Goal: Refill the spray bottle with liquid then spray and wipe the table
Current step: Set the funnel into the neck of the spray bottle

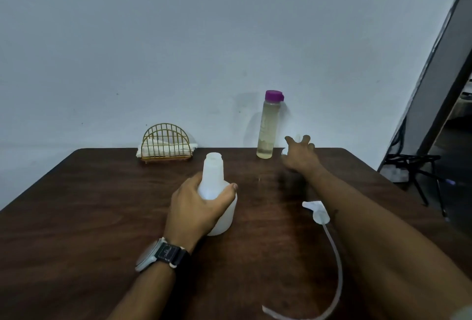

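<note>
My left hand (198, 204) grips the white spray bottle (217, 192), which stands upright mid-table with its neck uncapped. The white spray head (316, 211) lies on the table to the right, its long tube (337, 268) curving toward me. A tall clear bottle (268, 128) with a purple cap and pale yellowish liquid stands at the back edge. My right hand (300, 153) reaches out just right of that bottle with fingers spread, holding nothing. A small white object shows behind its fingers; I cannot tell what it is.
A gold wire holder (166, 143) with folded white cloths sits at the back left of the dark wooden table (102, 217). A pale wall stands close behind. A black stand (419, 166) and a dark panel are off the table's right side.
</note>
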`<control>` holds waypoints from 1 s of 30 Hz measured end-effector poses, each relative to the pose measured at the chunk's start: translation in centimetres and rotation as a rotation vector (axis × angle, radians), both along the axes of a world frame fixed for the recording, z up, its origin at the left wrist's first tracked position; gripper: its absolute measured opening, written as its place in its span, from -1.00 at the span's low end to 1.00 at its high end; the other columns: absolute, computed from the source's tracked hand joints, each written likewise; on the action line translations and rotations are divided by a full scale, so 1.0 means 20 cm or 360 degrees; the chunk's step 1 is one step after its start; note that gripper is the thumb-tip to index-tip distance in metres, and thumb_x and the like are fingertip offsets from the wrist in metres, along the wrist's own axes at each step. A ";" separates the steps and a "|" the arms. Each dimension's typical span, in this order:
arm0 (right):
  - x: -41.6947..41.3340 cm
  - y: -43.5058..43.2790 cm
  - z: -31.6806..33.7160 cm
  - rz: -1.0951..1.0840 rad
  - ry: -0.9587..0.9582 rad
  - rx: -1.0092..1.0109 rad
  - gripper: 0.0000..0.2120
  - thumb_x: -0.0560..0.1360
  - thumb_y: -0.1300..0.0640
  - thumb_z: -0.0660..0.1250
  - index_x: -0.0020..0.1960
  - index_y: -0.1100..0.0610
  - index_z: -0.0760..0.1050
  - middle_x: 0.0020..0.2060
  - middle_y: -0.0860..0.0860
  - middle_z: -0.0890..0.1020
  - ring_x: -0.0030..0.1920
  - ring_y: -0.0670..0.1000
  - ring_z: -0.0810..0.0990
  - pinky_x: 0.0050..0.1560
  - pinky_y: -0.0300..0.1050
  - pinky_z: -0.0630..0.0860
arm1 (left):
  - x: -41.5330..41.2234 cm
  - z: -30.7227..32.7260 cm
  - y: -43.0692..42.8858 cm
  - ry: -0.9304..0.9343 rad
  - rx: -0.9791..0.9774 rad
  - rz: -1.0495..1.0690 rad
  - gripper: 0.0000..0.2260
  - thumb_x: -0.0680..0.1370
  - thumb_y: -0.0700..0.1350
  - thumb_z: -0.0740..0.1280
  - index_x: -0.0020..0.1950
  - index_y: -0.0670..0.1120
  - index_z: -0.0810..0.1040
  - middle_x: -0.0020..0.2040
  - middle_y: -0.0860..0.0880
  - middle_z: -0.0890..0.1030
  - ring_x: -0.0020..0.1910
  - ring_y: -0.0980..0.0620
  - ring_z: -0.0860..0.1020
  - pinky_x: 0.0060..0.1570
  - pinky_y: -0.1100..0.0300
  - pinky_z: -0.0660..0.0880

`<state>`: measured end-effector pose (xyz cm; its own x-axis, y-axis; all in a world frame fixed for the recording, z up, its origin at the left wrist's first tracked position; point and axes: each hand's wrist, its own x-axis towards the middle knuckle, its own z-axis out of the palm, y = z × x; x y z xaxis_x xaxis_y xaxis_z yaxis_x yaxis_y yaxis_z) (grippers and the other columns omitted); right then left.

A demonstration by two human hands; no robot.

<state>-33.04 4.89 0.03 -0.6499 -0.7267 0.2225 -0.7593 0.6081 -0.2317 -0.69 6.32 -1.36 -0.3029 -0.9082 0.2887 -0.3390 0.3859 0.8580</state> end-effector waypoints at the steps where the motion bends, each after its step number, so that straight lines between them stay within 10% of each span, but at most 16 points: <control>1: -0.01 -0.05 0.01 0.0006 -0.0022 0.0024 -0.48 0.60 0.10 0.26 0.54 0.09 0.27 0.37 0.32 0.25 0.30 0.41 0.37 0.31 0.23 0.44 | -0.01 0.00 -0.02 0.0001 0.0003 -0.0003 -0.67 0.41 0.30 0.50 -0.01 0.11 0.60 -0.05 0.11 0.65 -0.06 0.16 0.59 -0.08 0.07 0.61; 8: -0.14 -0.29 -0.02 -0.0105 -0.0240 0.0129 -0.41 0.57 -0.11 0.28 0.55 0.00 0.25 0.48 0.39 0.15 0.46 0.45 0.21 0.48 0.33 0.28 | -0.05 -0.01 -0.06 0.0053 -0.0028 -0.0009 -0.73 0.41 0.26 0.51 -0.08 0.12 0.62 -0.12 0.12 0.67 -0.10 0.17 0.62 -0.14 0.13 0.57; 16: -0.16 -0.20 -0.08 -0.0059 -0.0188 0.0136 -0.59 0.63 -0.06 0.23 0.44 0.02 0.46 0.39 0.23 0.30 0.31 0.32 0.47 0.38 0.17 0.47 | -0.04 -0.02 -0.07 0.0010 -0.0019 -0.0058 -0.68 0.40 0.33 0.48 -0.03 0.15 0.59 -0.05 0.13 0.64 -0.05 0.17 0.59 -0.09 0.11 0.58; 30: 0.58 0.34 0.10 0.0393 -0.0135 0.0330 -0.49 0.58 -0.10 0.35 0.49 0.01 0.44 0.38 0.18 0.37 0.25 0.23 0.57 0.28 0.02 0.50 | 0.14 0.04 0.17 -0.0078 -0.0011 -0.0078 -0.66 0.43 0.27 0.50 0.04 0.08 0.62 -0.05 0.11 0.65 -0.06 0.18 0.59 -0.12 0.18 0.54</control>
<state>-21.48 11.59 2.07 -0.4583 -0.8888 0.0061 -0.8730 0.4488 -0.1909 2.05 9.81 -0.53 -0.3607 -0.8901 0.2786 -0.3613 0.4087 0.8381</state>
